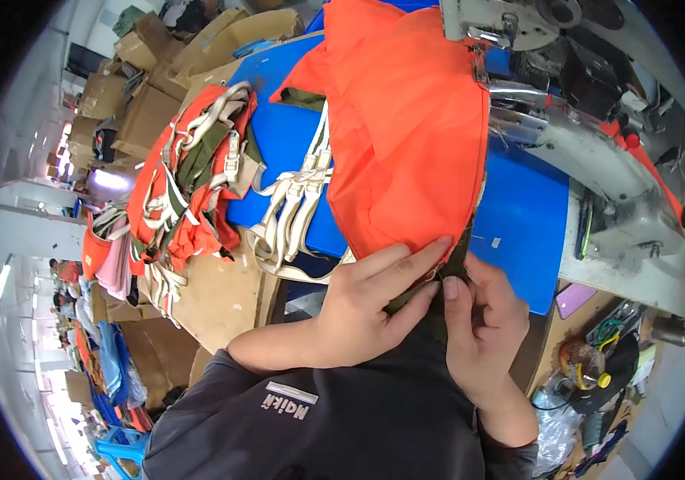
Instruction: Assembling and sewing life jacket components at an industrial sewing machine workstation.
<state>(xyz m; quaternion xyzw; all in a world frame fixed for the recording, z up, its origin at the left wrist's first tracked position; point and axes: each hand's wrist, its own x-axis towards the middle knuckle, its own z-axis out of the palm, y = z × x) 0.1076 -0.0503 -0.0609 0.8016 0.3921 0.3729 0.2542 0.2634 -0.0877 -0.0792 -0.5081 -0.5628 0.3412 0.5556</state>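
Note:
A large orange fabric piece (406,136) runs from under the sewing machine's presser foot (480,66) toward me. Its right edge carries a stitched seam, and a dark olive-green strip (457,260) follows its near end. My left hand (374,300) grips the orange piece's near corner, with its fingers on top and the thumb below. Close to it on the right, my right hand (486,324) pinches the olive strip between thumb and fingers. White webbing straps with buckles (298,204) lie left of the fabric, partly under it.
The blue tabletop (518,232) carries the sewing machine (598,152) on the right. A heap of orange pieces with straps (198,168) lies at the left. Cardboard boxes (146,112) stand beyond it. A pink phone-like object (574,299) and tools lie at the lower right.

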